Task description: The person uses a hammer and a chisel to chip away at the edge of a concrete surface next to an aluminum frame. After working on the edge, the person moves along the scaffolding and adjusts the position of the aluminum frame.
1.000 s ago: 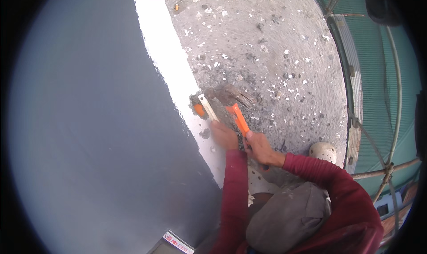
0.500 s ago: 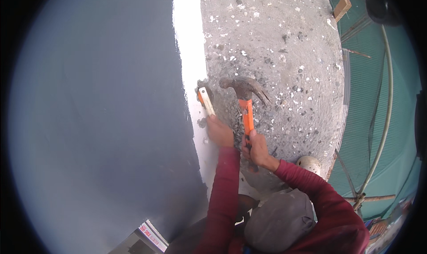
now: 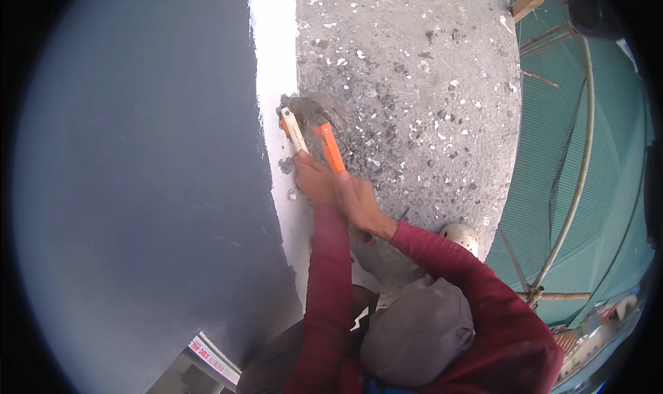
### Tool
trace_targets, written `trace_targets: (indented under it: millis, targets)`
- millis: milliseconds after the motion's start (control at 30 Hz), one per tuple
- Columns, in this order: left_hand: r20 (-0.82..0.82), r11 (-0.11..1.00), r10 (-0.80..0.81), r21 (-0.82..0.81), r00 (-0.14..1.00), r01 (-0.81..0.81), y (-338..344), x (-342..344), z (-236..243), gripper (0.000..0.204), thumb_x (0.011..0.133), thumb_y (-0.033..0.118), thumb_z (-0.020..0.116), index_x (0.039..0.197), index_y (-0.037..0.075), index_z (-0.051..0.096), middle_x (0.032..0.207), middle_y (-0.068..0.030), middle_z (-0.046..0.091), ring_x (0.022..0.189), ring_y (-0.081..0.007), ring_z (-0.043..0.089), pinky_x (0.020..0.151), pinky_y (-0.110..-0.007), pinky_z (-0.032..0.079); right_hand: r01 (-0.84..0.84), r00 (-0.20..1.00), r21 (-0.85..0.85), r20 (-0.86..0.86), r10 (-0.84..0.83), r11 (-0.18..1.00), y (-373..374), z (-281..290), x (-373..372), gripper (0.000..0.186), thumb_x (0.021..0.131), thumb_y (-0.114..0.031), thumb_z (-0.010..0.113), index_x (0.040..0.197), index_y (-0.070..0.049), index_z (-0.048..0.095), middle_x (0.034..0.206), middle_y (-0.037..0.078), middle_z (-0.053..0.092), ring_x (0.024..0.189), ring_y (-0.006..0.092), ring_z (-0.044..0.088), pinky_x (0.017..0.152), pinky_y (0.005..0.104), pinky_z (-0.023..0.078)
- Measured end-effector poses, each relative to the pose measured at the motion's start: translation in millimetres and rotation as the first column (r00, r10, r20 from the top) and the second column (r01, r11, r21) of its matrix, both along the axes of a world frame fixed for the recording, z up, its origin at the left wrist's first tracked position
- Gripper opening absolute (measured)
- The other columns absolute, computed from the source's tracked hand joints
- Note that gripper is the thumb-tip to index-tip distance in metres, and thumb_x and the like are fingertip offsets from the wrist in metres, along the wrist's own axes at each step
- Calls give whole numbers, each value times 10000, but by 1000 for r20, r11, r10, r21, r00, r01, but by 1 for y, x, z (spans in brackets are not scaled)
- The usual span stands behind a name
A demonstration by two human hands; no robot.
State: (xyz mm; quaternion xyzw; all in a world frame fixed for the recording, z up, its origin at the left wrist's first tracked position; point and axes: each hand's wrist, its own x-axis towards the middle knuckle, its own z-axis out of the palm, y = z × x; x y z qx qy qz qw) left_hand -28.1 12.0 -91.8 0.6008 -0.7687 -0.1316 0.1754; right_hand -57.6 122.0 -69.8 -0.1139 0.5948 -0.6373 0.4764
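My left hand is closed around a narrow tool with a white handle and an orange part along its side. The tool's far end rests at a broken, rough patch on the white strip at the foot of the dark wall. My right hand grips a claw hammer by its orange and black handle. Smeared by motion, the hammer head is beside the tool's far end; contact cannot be made out. My right hand is close beside my left wrist.
A dark grey wall fills the left. Grey concrete floor carries chips and white flecks. Green netting and poles line the right, near a wood block. A white holed shoe and a grey cap show below.
The hammer has swung left and down toward the tool in my left hand, bringing my right hand nearer my left. The whole view has shifted somewhat, so the scene sits further left.
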Motion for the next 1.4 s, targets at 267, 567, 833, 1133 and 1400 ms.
trace_targets:
  millis: [267,567,833,1133,1400]
  targets:
    - [73,991,64,109,995,-71,-1,0,-1,409,1107,310,328,1010,18,598,833,-210,689,788,-453,667,680,-548,501,-70,990,19,-125,72,997,-2,8,-14,596,1093,-470,379,871,43,585,665,241,572,610,422,584,627,487,465]
    - [49,998,26,63,998,-29,-2,2,-3,454,1107,334,318,1006,-8,598,859,-231,684,800,-463,657,699,-545,500,-45,986,25,-157,49,999,2,4,-9,619,1090,-480,379,871,57,597,687,262,584,653,454,604,645,504,471]
    - [-1,996,-6,93,1000,6,-6,6,-5,457,1107,338,321,1071,-15,608,908,-251,686,841,-474,657,731,-551,506,2,992,16,-128,0,1000,-5,5,-12,660,1082,-516,369,876,62,613,690,259,596,646,432,619,649,497,478]
    - [14,990,2,141,1000,-4,-4,1,7,489,1110,365,301,1060,-15,606,930,-249,692,871,-472,660,745,-544,507,2,989,29,-147,2,1000,-9,8,-20,678,1079,-528,362,878,67,618,702,250,613,641,427,624,648,495,481]
    - [71,990,-9,143,997,-1,-4,-1,15,507,1111,381,289,1114,-10,610,952,-262,698,886,-489,657,743,-565,502,-41,992,26,-120,44,999,-7,11,-19,670,1079,-520,374,939,77,644,709,250,629,663,427,643,663,501,488]
